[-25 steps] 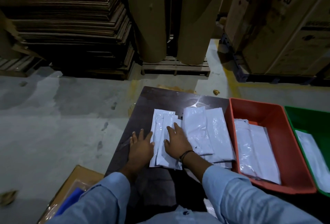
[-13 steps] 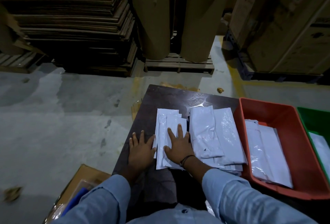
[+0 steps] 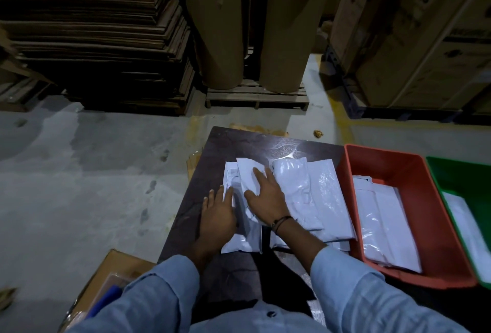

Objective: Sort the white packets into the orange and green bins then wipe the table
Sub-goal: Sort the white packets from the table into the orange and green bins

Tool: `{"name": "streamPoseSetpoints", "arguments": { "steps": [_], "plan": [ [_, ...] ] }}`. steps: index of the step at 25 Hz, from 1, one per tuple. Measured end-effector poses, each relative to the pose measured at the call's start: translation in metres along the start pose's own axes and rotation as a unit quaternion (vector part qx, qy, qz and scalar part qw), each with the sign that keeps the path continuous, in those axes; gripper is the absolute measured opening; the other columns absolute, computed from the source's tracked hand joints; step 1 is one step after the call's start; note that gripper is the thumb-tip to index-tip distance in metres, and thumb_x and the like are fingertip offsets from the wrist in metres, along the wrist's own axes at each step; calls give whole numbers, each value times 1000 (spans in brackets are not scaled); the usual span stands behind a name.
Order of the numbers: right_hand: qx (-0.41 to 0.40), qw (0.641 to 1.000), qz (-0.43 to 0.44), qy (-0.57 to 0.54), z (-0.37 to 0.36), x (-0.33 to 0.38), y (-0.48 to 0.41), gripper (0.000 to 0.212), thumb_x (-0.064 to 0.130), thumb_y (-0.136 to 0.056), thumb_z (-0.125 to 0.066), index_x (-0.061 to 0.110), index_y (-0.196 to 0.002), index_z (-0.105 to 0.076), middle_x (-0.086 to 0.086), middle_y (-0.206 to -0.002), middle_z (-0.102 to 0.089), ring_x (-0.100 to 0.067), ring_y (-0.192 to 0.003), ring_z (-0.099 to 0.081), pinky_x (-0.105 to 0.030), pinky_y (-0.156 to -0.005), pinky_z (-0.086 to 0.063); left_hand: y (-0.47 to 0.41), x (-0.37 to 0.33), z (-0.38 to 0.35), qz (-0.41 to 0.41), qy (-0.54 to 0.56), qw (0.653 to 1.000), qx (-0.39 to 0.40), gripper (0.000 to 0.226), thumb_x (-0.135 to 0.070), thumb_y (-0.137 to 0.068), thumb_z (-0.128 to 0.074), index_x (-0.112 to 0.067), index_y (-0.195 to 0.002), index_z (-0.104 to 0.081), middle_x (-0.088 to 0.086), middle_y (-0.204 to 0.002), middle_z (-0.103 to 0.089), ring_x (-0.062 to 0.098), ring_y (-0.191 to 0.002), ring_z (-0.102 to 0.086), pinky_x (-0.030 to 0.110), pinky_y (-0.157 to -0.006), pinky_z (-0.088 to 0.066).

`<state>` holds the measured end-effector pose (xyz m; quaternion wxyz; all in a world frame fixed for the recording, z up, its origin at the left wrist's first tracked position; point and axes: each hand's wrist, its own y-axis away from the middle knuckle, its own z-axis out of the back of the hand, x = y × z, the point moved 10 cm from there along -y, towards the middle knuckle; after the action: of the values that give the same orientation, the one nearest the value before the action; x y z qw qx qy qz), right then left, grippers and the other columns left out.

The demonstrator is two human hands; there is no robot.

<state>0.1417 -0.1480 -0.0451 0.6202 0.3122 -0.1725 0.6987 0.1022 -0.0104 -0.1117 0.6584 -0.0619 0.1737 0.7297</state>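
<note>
Two stacks of white packets lie on the dark table (image 3: 239,141). My right hand (image 3: 265,197) lies flat with spread fingers on the top packet (image 3: 245,173) of the left stack (image 3: 241,239); that packet sits askew, its far end fanned out. My left hand (image 3: 218,213) rests at the stack's left edge, fingertips on the packets. The larger right stack (image 3: 321,199) lies beside the orange bin (image 3: 425,226), which holds several packets (image 3: 382,226). The green bin (image 3: 457,176) at the far right holds a packet (image 3: 467,226).
An open cardboard box (image 3: 106,274) stands on the floor left of the table. Beyond the table are flat cardboard stacks (image 3: 93,40), two brown rolls on a pallet (image 3: 257,98), and large cartons (image 3: 425,40) at the back right. Grey concrete floor lies to the left.
My right hand slid forward along the left stack, turning its top packet askew. My left hand shifted right onto the stack's left edge.
</note>
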Motion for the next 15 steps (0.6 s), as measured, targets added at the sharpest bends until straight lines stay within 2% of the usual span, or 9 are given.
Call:
{"name": "streamPoseSetpoints", "arguments": {
  "steps": [2, 4, 6, 8, 10, 12, 15],
  "plan": [
    [-25, 999, 12, 17, 24, -1, 0, 72, 41, -90, -54, 25, -155, -30, -6, -166, -10, -29, -150, -17, -49, -119, -22, -1, -18, -6, -8, 15, 1000, 8, 70, -29, -99, -46, -22, -160, -13, 7, -168, -11, 36, -154, -10, 50, -124, -13],
    [-38, 996, 22, 82, 43, -8, 2, 75, 44, -88, -48, 28, -157, -24, -5, -167, -6, -33, -151, -10, -55, -118, -16, -1, -29, -17, 0, 13, 1000, 17, 72, -44, -99, -42, -21, -160, -12, 11, -169, -6, 41, -153, -10, 52, -124, -14],
    [-34, 988, 12, 152, 54, -26, 5, 74, 39, -91, -51, 30, -157, -19, -5, -167, -1, -35, -151, -5, -59, -117, -14, 0, -33, -31, 12, -4, 999, 40, 88, -64, -94, -41, -18, -161, -6, 15, -168, 3, 47, -151, -6, 54, -122, -12],
    [-26, 978, -6, 206, 60, -46, 11, 75, 37, -91, -51, 33, -157, -16, -6, -167, 2, -38, -151, -2, -59, -116, -16, 1, -34, -42, 14, -27, 998, 58, 104, -74, -88, -43, -17, -160, 4, 17, -166, 15, 50, -151, 2, 55, -122, -8],
    [-13, 967, -14, 252, 58, -63, 17, 76, 38, -90, -48, 35, -157, -14, -9, -167, 4, -40, -150, 0, -59, -114, -19, 2, -33, -45, 12, -42, 997, 56, 109, -73, -85, -48, -17, -160, 9, 17, -165, 19, 51, -150, 4, 56, -122, -7],
    [-8, 961, -9, 278, 53, -72, 22, 76, 42, -88, -42, 35, -157, -14, -11, -167, 3, -42, -150, 0, -59, -112, -22, 2, -34, -44, 13, -44, 998, 53, 105, -63, -86, -50, -17, -160, 8, 18, -166, 17, 51, -150, -1, 57, -122, -11],
    [-15, 957, -10, 289, 49, -77, 24, 75, 47, -86, -37, 35, -157, -16, -13, -167, -2, -46, -149, -4, -61, -108, -26, 1, -33, -32, 31, -34, 999, 29, 94, -46, -89, -52, -18, -161, 3, 16, -167, 8, 46, -150, -14, 53, -120, -25]
  ]
}}
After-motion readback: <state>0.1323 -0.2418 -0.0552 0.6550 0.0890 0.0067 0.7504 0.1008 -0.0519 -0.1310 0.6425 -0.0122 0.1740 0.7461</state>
